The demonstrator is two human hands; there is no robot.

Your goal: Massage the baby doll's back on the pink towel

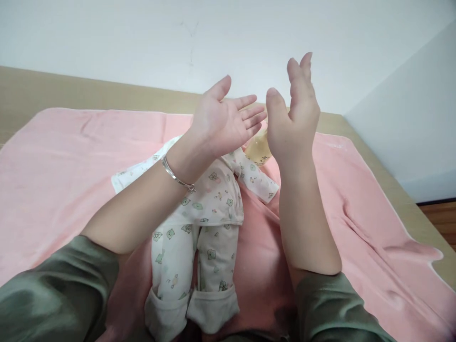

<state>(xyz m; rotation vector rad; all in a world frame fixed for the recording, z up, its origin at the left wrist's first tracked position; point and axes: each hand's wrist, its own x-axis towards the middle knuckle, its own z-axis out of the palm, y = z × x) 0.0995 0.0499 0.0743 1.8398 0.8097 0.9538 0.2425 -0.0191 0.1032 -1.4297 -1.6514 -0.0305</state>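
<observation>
My left hand (pixel 224 116) is raised with its palm turned up and its fingers spread, holding nothing. Beside it my right hand (pixel 297 114) is held upright, thumb apart from the fingers, also with nothing in it. The two hands do not touch. Below them lies a small white long-sleeved top (pixel 217 199) printed with little animals, its upper part hidden by my left hand and forearm. Matching trousers (pixel 174 261) with turned-up cuffs lie under its hem. Whether a doll fills the clothes I cannot tell. A shiny yellowish thing (pixel 259 149) shows partly behind my hands.
A pink blanket (pixel 64 175) with a pale edge spreads under the clothes, wrinkled on the right. It covers much of a wooden surface (pixel 89 90), which meets a white wall (pixel 124 42) at the back. A brown floor (pixel 441 218) shows at far right.
</observation>
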